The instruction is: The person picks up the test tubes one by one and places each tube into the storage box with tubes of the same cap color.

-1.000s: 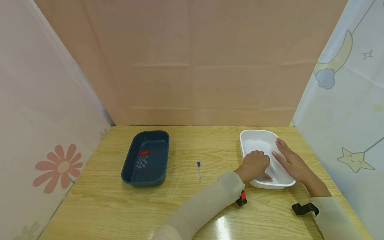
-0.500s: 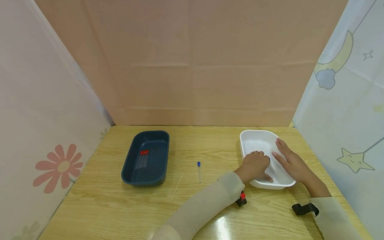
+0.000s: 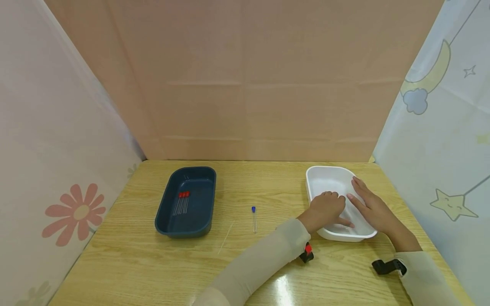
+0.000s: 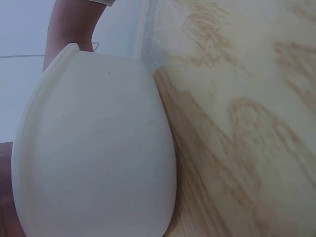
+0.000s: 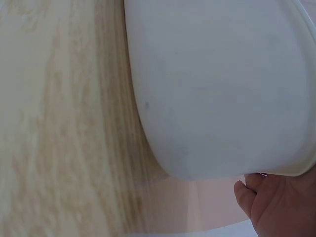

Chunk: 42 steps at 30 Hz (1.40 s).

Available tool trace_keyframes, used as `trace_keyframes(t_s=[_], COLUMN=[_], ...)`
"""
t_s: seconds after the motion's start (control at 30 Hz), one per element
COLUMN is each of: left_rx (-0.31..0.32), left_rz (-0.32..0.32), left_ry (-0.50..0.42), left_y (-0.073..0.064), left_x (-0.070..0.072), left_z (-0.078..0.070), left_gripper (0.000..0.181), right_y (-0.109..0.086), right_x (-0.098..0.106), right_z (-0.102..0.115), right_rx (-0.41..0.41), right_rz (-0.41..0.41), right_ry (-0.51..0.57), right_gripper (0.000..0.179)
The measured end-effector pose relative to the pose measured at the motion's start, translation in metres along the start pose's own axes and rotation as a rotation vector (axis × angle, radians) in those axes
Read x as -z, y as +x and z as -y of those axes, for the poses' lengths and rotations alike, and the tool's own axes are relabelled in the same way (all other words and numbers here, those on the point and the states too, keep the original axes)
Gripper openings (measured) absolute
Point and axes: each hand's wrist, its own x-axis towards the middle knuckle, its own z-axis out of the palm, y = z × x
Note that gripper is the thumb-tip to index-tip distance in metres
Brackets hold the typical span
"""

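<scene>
My left hand [image 3: 327,210] reaches over the near left rim into the white tray [image 3: 325,176]. Its fingers bend downward and their tips are hidden, while the thumb stretches out over the tray floor. I cannot tell what lies beneath this palm. My right hand [image 3: 377,212] holds the tray's right rim, thumb inside; in the right wrist view, curled fingers [image 5: 247,195] show against the outer wall. A blue-capped test tube [image 3: 254,219] lies on the table left of the left hand.
A dark blue tray [image 3: 200,212] stands on the left of the wooden table [image 3: 237,272], with several red-capped test tubes [image 3: 181,204] inside. Patterned side panels and a plain peach backdrop [image 3: 268,85] surround the table.
My left thumb has spread outward to the right. A small blue spot by the left fingertips, seen half a second ago, no longer shows. The right hand keeps its place.
</scene>
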Motion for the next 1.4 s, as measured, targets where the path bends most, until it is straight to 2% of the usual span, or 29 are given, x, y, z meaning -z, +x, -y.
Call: trace_keyframes(t_s=[0.17,0.4,0.63,0.8,1.03,1.27,1.4], left_rx=[-0.042,-0.033,-0.051,-0.067,-0.049,0.013,0.005], left_rz=[-0.05,-0.072,-0.107,-0.163,-0.246,-0.249,-0.28], left_ry=[0.009,-0.012,-0.001,0.009,-0.001,0.019,0.064], left_y=[-0.003,-0.013,-0.029,-0.044,-0.058,-0.074,-0.083], left_x=[0.004,0.012,0.018,0.017,0.01,0.012,0.012], left_z=[0.004,0.011,0.022,0.034,0.049,0.057,0.062], left_gripper=[0.071,0.065,0.074,0.075,0.076,0.078,0.081], right_y=[0.002,0.0,0.001,0.0,0.001,0.0,-0.001], right_x=[-0.001,0.0,0.0,0.0,0.001,0.0,-0.001], right_z=[0.0,0.001,0.002,0.001,0.0,0.001,0.001], right_rx=[0.0,0.013,0.003,-0.017,-0.024,-0.034,-0.047], right_rz=[-0.005,-0.003,0.0,0.013,0.018,0.018,0.019], right_ry=[-0.005,0.002,-0.008,-0.016,-0.026,-0.022,-0.013], right_gripper=[0.064,0.063,0.064,0.065,0.065,0.066,0.066])
